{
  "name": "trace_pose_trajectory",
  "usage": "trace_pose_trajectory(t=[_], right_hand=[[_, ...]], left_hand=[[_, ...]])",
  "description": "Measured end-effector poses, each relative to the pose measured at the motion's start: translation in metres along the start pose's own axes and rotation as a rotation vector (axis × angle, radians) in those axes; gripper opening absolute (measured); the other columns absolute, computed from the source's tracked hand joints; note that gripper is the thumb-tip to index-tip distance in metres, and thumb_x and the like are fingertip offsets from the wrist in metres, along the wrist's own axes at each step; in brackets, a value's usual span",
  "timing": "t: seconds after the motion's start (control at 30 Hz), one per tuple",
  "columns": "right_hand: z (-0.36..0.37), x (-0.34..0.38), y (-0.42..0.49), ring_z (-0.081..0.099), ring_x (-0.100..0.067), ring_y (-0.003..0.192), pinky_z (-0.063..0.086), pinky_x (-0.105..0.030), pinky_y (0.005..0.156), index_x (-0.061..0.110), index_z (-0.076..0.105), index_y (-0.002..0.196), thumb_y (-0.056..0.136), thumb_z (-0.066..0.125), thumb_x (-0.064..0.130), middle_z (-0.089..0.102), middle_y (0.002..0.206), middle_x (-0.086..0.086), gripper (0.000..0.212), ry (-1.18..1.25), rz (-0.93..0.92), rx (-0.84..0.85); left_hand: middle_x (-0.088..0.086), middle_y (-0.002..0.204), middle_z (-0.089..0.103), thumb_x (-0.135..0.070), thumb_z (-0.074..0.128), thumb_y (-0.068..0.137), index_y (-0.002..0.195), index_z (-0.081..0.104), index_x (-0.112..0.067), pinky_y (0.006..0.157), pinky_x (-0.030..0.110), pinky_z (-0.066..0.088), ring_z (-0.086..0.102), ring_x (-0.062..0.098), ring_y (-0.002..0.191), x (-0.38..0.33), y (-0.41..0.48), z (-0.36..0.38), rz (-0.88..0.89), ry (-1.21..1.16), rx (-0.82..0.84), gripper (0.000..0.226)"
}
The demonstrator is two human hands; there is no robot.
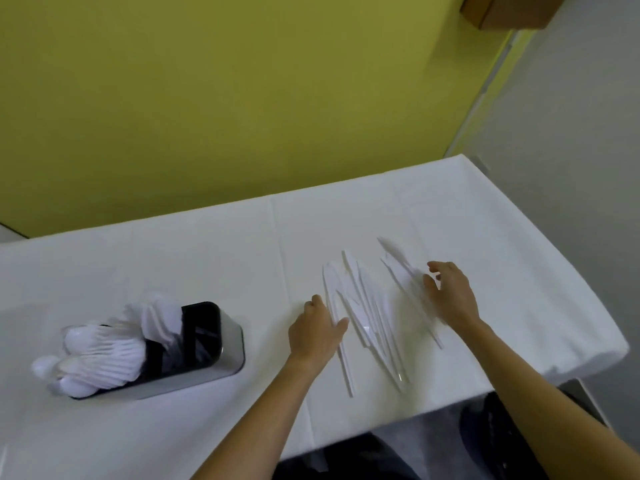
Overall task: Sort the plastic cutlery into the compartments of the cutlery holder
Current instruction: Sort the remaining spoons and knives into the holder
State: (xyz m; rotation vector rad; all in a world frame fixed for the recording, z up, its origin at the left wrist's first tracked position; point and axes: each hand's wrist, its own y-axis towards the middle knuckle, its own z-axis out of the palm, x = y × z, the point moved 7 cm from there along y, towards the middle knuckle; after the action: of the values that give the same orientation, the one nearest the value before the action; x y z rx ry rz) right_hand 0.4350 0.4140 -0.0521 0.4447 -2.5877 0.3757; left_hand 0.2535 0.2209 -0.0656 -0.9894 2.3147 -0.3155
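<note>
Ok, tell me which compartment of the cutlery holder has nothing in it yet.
The compartment at the end nearest the left hand. It shows only its dark inside, while the other compartments of the cutlery holder are crowded with white plastic cutlery.

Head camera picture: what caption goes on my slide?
Two hands gather white plastic knives beside a part-filled cutlery holder.

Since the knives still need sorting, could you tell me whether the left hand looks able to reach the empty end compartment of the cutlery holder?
Probably yes. The left hand rests by the knives, and only bare tablecloth lies between it and the cutlery holder, whose near end compartment looks empty.
</note>
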Motion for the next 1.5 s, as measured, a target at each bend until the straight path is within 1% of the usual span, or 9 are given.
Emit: trace_pose_trajectory(t=[0.17, 0.27, 0.4, 0.5, 0.63, 0.77, 1.07, 1.3, 1.5], right_hand=[[0.017, 0.019, 0.032, 0.054, -0.020, 0.079, 0.041, -0.029, 0.060, 0.021, 0.053, 0.078, 0.090, 0.053, 0.025, 0.053, 0.087, 0.002, 0.012, -0.084, -0.028, 0.095], [0.023, 0.025, 0.037, 0.056, -0.024, 0.084, 0.046, -0.034, 0.065, 0.013, 0.052, 0.082, 0.093, 0.051, 0.021, 0.056, 0.094, -0.006, 0.013, -0.155, -0.012, 0.106], [0.028, 0.023, 0.033, 0.051, -0.029, 0.098, 0.042, -0.036, 0.071, 0.002, 0.052, 0.102, 0.097, 0.039, 0.013, 0.049, 0.103, -0.010, 0.017, -0.224, 0.005, 0.120], [0.025, 0.019, 0.026, 0.052, -0.033, 0.097, 0.045, -0.040, 0.077, 0.000, 0.048, 0.103, 0.099, 0.037, 0.012, 0.052, 0.105, -0.016, 0.017, -0.198, 0.010, 0.103], [0.014, 0.012, 0.019, 0.054, -0.037, 0.088, 0.046, -0.048, 0.081, 0.008, 0.039, 0.097, 0.097, 0.024, 0.011, 0.057, 0.091, -0.015, 0.015, 0.069, 0.134, 0.107], [0.007, 0.014, 0.009, 0.050, -0.027, 0.073, 0.040, -0.037, 0.062, 0.010, 0.036, 0.101, 0.099, 0.023, 0.014, 0.053, 0.079, -0.008, 0.014, 0.229, 0.146, 0.093], [0.033, 0.037, -0.047, 0.036, -0.010, 0.052, 0.032, -0.025, 0.050, 0.012, 0.052, 0.088, 0.099, 0.045, 0.027, 0.039, 0.063, 0.001, 0.019, 0.726, 0.150, 0.304], [0.050, 0.092, -0.086, 0.071, -0.023, 0.080, 0.056, -0.035, 0.077, -0.001, 0.060, 0.095, 0.102, 0.038, 0.021, 0.072, 0.090, -0.013, 0.031, 0.929, 0.137, 0.562], [0.046, 0.117, -0.098, 0.037, -0.012, 0.049, 0.029, -0.025, 0.052, 0.011, 0.057, 0.090, 0.103, 0.037, 0.028, 0.052, 0.061, 0.003, 0.030, 1.006, 0.098, 0.625]], left_hand=[[0.010, 0.108, 0.060, -0.023, 0.045, 0.098, 0.112, 0.047, -0.005, 0.070, 0.031, 0.045, 0.063, 0.027, 0.095, -0.004, 0.006, 0.000, 0.034, 0.106, -0.115, 0.023], [0.008, 0.073, 0.063, -0.010, 0.068, 0.078, 0.084, 0.056, -0.006, 0.046, 0.022, 0.038, 0.064, 0.019, 0.058, -0.008, 0.004, -0.009, 0.098, 0.170, -0.244, 0.014], [-0.003, 0.038, 0.041, -0.005, 0.090, 0.029, 0.050, 0.049, -0.013, 0.029, 0.013, 0.013, 0.038, 0.009, 0.021, -0.007, 0.011, -0.004, 0.173, 0.251, -0.232, 0.048], [-0.001, 0.038, 0.042, -0.001, 0.091, 0.033, 0.051, 0.049, -0.012, 0.028, 0.012, 0.017, 0.039, 0.009, 0.022, -0.010, 0.009, -0.007, 0.178, 0.307, -0.259, 0.047], [0.004, 0.076, 0.059, -0.014, 0.050, 0.091, 0.083, 0.040, -0.013, 0.051, 0.025, 0.035, 0.060, 0.018, 0.063, -0.006, 0.012, -0.010, 0.079, 0.317, -0.205, 0.012], [-0.002, 0.071, 0.044, -0.019, 0.038, 0.096, 0.085, 0.037, -0.012, 0.054, 0.027, 0.029, 0.044, 0.016, 0.063, 0.001, 0.015, -0.017, 0.044, 0.117, -0.193, 0.013], [0.005, 0.069, 0.055, -0.005, 0.055, 0.089, 0.078, 0.055, -0.008, 0.047, 0.024, 0.044, 0.056, 0.014, 0.060, -0.001, 0.015, -0.036, -0.082, -1.053, 0.089, 0.012], [0.004, 0.080, 0.068, -0.006, 0.058, 0.087, 0.088, 0.057, -0.012, 0.048, 0.025, 0.042, 0.058, 0.015, 0.062, -0.026, 0.005, -0.060, 0.101, -0.968, 0.188, 0.006], [-0.011, 0.072, 0.063, -0.030, 0.064, 0.088, 0.080, 0.064, -0.017, 0.058, 0.018, 0.034, 0.044, 0.010, 0.065, -0.022, 0.009, -0.065, 0.121, -0.732, 0.193, 0.015]])
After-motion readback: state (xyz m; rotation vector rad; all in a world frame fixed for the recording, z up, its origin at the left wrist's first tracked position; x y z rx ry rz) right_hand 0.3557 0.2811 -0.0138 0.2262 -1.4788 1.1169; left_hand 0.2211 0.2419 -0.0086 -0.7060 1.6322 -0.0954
